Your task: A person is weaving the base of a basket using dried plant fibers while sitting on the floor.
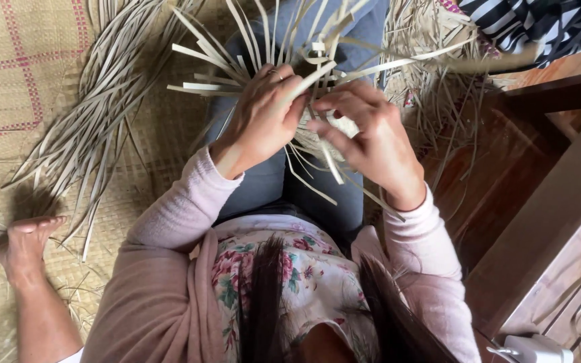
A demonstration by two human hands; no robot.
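1. Head view, the work. A partly woven piece of pale leaf strips (pixel 327 131) was held above the lap, between the two hands, with loose strip ends fanning up and outward from it.
2. Head view, left hand (pixel 260 117). Its fingers (pixel 284 84) were clenched over a bundle of strips at the left edge of the weave, knuckles toward the camera.
3. Head view, right hand (pixel 371 134). Its fingers (pixel 327 131) pinched a single strip at the centre of the weave, thumb and forefinger closed on it.
4. Handling, as a judgement. The strips appeared light, thin and springy, flexible along their length yet liable to crease or split if bent sharply. Their smooth faces probably slipped easily, so a hold close to the woven part, where strips cross and lock, looked firmer than a hold on the free ends.
5. Head view, surroundings. A loose bundle of unwoven strips (pixel 95 114) lay on the woven floor mat (pixel 15 74) to the left, well apart from the hands. A bare foot (pixel 25 242) rested on the mat at lower left.
6. Head view, obstructions. A dark wooden piece of furniture (pixel 539 222) stood close at the right, and striped cloth (pixel 532 23) lay at upper right. The fanned free ends crowded the space around both hands.
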